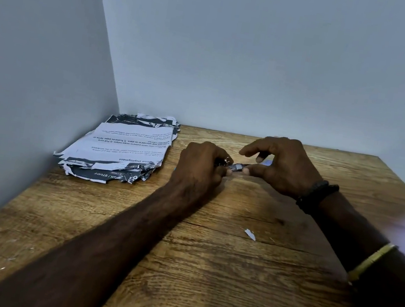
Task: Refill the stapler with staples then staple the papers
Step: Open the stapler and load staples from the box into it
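Your left hand (202,164) was clenched around the stapler (235,167), held low over the far middle of the wooden table (204,272) with only its shiny metal end showing. Your right hand (284,163) met that end: thumb against the metal, fingers curled above. Whether it truly gripped could not be told. The papers (123,146) lay in a ragged, torn-edged stack to the left against the wall, well apart from both hands. A small paper scrap (249,234) lay nearer you.
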